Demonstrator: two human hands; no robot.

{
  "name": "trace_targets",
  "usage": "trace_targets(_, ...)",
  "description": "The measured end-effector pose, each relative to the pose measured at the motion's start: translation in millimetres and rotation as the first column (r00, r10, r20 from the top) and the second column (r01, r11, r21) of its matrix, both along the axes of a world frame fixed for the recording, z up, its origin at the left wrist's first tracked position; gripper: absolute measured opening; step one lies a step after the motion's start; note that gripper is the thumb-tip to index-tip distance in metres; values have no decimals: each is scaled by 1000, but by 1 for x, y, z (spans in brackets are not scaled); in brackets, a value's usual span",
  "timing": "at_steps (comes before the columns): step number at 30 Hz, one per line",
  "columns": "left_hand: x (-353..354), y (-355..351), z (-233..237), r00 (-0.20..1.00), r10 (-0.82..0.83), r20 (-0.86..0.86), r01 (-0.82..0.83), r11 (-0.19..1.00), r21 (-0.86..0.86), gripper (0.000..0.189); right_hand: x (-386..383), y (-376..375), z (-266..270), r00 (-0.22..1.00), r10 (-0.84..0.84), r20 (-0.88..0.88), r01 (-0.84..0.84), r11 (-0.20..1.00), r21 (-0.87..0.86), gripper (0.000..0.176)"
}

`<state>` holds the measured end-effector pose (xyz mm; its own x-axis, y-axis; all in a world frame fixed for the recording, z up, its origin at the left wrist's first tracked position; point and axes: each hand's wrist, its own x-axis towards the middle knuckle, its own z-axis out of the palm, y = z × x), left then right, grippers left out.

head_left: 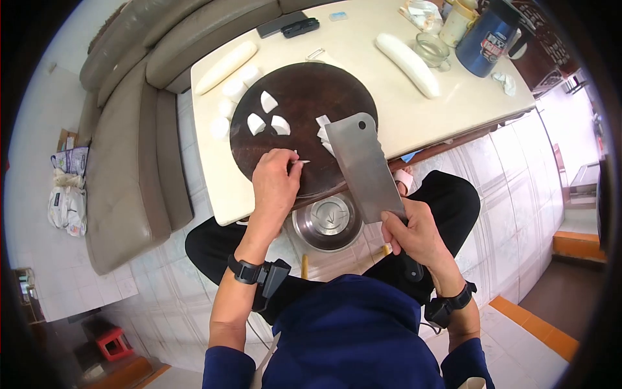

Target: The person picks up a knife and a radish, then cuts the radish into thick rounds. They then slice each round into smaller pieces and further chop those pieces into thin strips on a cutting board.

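Observation:
A round dark chopping board (304,91) lies at the near edge of the table, with several white chunks, one of them here (268,102), on its left half. My right hand (414,233) holds a wide cleaver (363,162) by its handle, the blade slanting up over the board's right side. Thin white slices (323,129) lie partly behind the blade. On the board's near left part, my left hand (278,178) pinches a small thin white piece (301,161) between its fingertips.
The cream table (350,32) carries long white vegetables at left (227,67) and right (408,65), round white pieces (227,107), a glass cup (431,50) and a blue jug (487,39). A metal bowl (301,227) stands below the board. A sofa (123,162) is at left.

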<state>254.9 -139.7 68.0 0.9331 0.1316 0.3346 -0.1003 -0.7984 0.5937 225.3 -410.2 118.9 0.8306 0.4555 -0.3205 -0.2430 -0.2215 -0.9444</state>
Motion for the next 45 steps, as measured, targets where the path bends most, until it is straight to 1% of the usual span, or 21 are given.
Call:
trace_targets(2, 5, -3, -4, 1000, 4, 7, -5, 982, 191, 11, -5, -4, -1, 1000, -10, 4, 10, 1000, 6, 23)
trace_targets(4, 7, -3, -3, 1000, -9, 6, 7, 975, 224, 14, -8, -7, 0, 1000, -21, 1, 21, 1000, 7, 22)
trace_targets(6, 6, -4, -2, 993, -74, -91, 84, 991, 103, 18, -10, -12, -2, 1000, -20, -1, 20, 1000, 7, 21)
trace_targets(7, 3, -7, 2, 992, -80, -94, 90, 990, 105, 18, -12, -15, -3, 1000, -17, -5, 17, 1000, 5, 21)
trace_targets(9, -11, -12, 12, 967, -148, -208, 153, 988, 9, 22, -16, -18, -2, 999, -30, -17, 30, 1000, 5, 20)
trace_targets(12, -34, -19, 7, 952, -213, -222, 209, 977, -43, 26, -22, -25, -7, 998, -58, -17, 58, 998, 8, 20)
trace_targets(14, -49, -28, 11, 937, -216, -276, 202, 976, -80, 25, -26, -30, -10, 997, -73, -13, 73, 997, 6, 20)
trace_targets(16, -59, -31, 4, 910, -276, -311, 252, 961, -116, 24, -27, -35, -11, 997, -73, -20, 73, 997, -1, 20)
trace_targets(18, -63, -33, -1, 911, -298, -285, 279, 954, -106, 25, -29, -38, -11, 996, -89, -18, 89, 996, 2, 20)
trace_targets(24, -56, -34, 1, 924, -276, -265, 240, 958, -159, 21, -33, -43, -9, 990, -136, -28, 136, 990, 23, 19)
trace_targets(26, -48, -35, 9, 946, -285, -156, 267, 955, -127, 17, -33, -44, -8, 988, -148, -32, 149, 989, 25, 19)
trace_targets(27, -42, -35, 13, 954, -276, -118, 268, 960, -78, 17, -33, -45, -7, 987, -158, -26, 158, 987, 13, 19)
trace_targets(30, -20, -36, 21, 975, -215, -49, 212, 976, -56, 18, -32, -47, -5, 985, -174, -13, 174, 985, -3, 20)
trace_targets(31, -12, -32, 20, 975, -215, -50, 215, 977, -3, 23, -31, -47, -4, 984, -179, -7, 179, 984, -7, 20)
trace_targets(32, -5, -29, 18, 976, -214, -41, 214, 977, 2, 23, -32, -48, -5, 984, -178, 3, 178, 984, -3, 20)
trace_targets(34, 7, -27, 13, 977, -213, 24, 204, 958, 203, 27, -33, -49, -9, 982, -189, -9, 189, 982, 0, 20)
trace_targets(35, 12, -24, 11, 972, -229, -56, 235, 960, 150, 28, -34, -50, -9, 982, -189, -2, 189, 982, 1, 20)
trace_targets(38, 21, -23, 5, 967, -241, -85, 253, 948, 191, 29, -34, -51, -9, 981, -194, -13, 194, 981, -10, 20)
trace_targets(42, 23, -27, 2, 951, -290, -106, 306, 930, 203, 28, -35, -53, -8, 979, -203, -32, 203, 979, -7, 20)
trace_targets(43, 24, -27, 0, 941, -338, -33, 336, 911, 238, 26, -36, -54, -9, 978, -205, -40, 205, 979, -2, 20)
trace_targets(45, 24, -26, -2, 942, -334, -34, 332, 912, 240, 22, -36, -54, -11, 978, -205, -36, 205, 979, -1, 20)
